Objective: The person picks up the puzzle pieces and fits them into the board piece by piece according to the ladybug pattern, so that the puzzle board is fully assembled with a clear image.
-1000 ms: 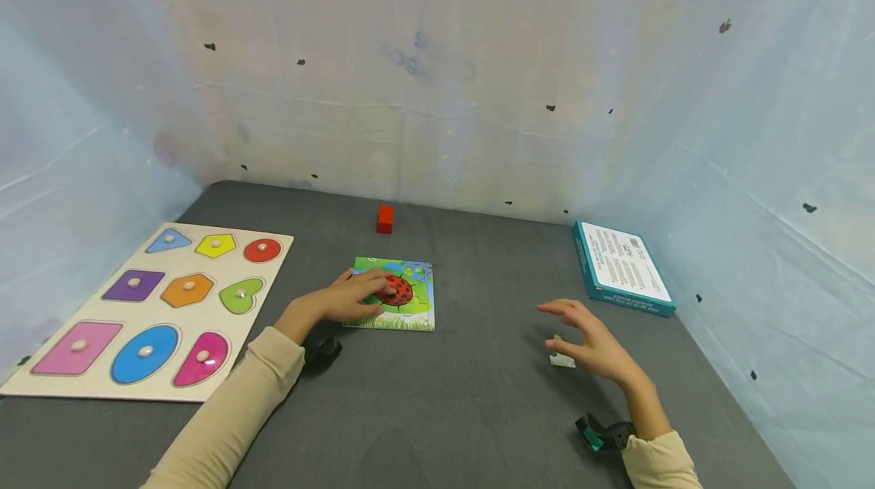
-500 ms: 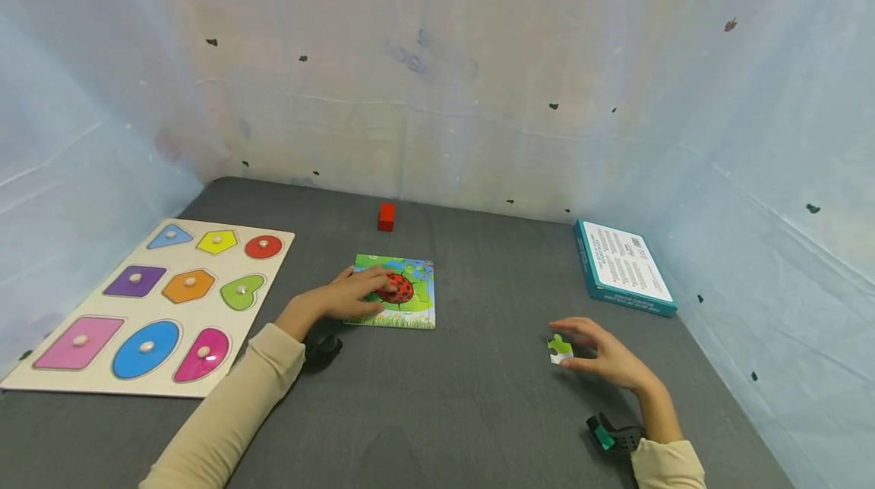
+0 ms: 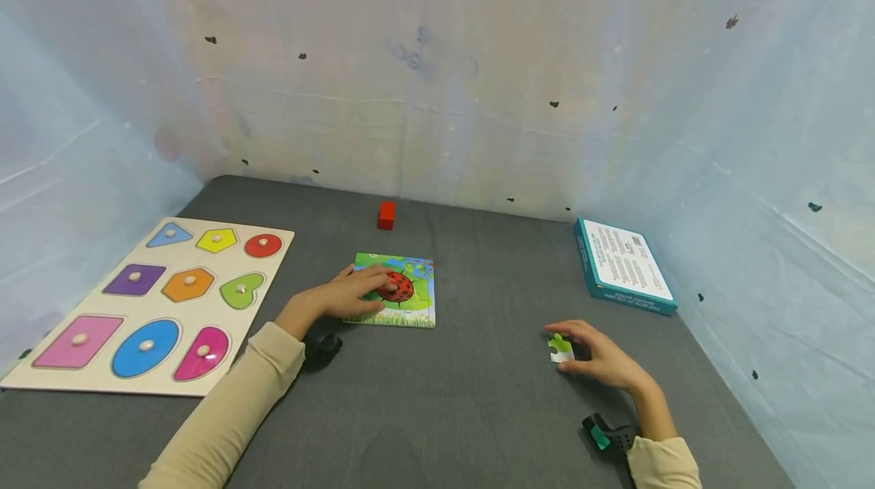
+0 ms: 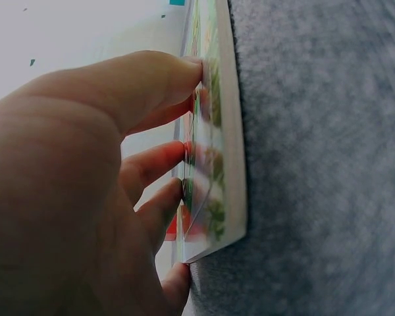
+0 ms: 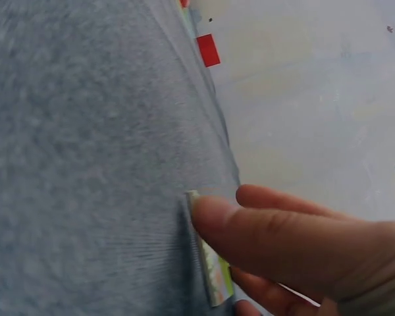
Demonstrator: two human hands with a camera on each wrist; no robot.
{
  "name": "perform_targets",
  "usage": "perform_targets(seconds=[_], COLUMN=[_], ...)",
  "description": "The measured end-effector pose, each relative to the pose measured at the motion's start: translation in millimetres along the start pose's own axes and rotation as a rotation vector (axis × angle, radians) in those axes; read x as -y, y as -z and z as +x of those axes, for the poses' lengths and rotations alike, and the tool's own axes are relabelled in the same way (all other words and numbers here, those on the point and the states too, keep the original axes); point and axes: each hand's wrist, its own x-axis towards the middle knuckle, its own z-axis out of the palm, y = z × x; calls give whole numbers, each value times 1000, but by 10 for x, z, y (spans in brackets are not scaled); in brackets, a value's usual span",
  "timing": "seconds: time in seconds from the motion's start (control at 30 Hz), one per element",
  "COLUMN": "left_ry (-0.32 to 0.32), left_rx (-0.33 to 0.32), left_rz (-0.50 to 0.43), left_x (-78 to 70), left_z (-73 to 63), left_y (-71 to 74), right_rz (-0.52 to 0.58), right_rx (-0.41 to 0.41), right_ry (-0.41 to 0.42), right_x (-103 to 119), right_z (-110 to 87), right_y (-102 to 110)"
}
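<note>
A flat ladybug jigsaw puzzle (image 3: 418,293) lies in the middle of the table. My left hand (image 3: 347,293) rests on its left side, fingers spread over the ladybug; the left wrist view has the thumb and fingertips against the puzzle (image 4: 214,105) face. Farther right, a small green and white puzzle piece (image 3: 560,348) lies apart from it. My right hand (image 3: 604,356) has it between thumb and index finger, at its near and far edges. In the right wrist view the thumb covers part of the piece (image 5: 214,280).
A knobbed shape board (image 3: 153,303) with coloured shapes lies on the left. Behind the puzzle stands a red block (image 3: 386,216). A teal box (image 3: 625,265) with a printed white face lies at the right rear. Pale sheeting (image 3: 478,79) walls in the table.
My right hand has come down around the loose piece, thumb and index finger closing toward its edges. The left hand stays on the puzzle.
</note>
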Motion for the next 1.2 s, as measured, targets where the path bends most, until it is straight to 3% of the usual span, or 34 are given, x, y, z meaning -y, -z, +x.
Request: perform_targets(seconds=[0.33,0.87,1.03,1.2], left_ry=[9,25,25,17], left_rx=[-5,0,0,2], left_rz=[0,-7,-7,-15], left_x=[-30,-3,-15,-23], left_z=[-17,-12,-8,-6], left_y=[27,2,1,3], right_rz=[-74,-115,-118,-99], right_rx=[-51,-78,-72,-50], right_ry=[75,22,17,41], right_x=[-59,-31,189,237], right_z=[44,84,181,352], right_y=[-25,-66,-75,-120])
